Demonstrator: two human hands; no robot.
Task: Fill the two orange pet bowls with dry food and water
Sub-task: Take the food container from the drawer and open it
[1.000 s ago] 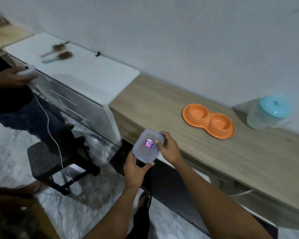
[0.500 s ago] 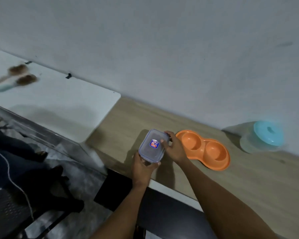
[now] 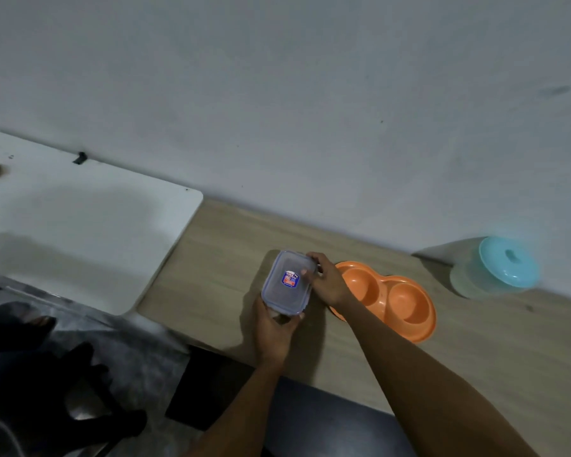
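Head view shows you holding a small clear container (image 3: 286, 282) with both hands above the wooden counter (image 3: 218, 258), just to the left of the orange double bowl (image 3: 394, 300). Your left hand (image 3: 272, 331) grips the near end of the container, the fingers wrapped under it and the thumb at its corner. Your right hand (image 3: 327, 282) is on the far right edge, with the fingers curled over the rim and the thumb pressed on the lid, as if to open a clip. The long axis of the container runs away from you, and it leans a little. The bowl lies directly to the right of your right hand; your wrist covers its left rim, and both of its cups look empty. I judge the lid must come off first. A jar with a blue lid (image 3: 505, 263) stands further right, near the wall.
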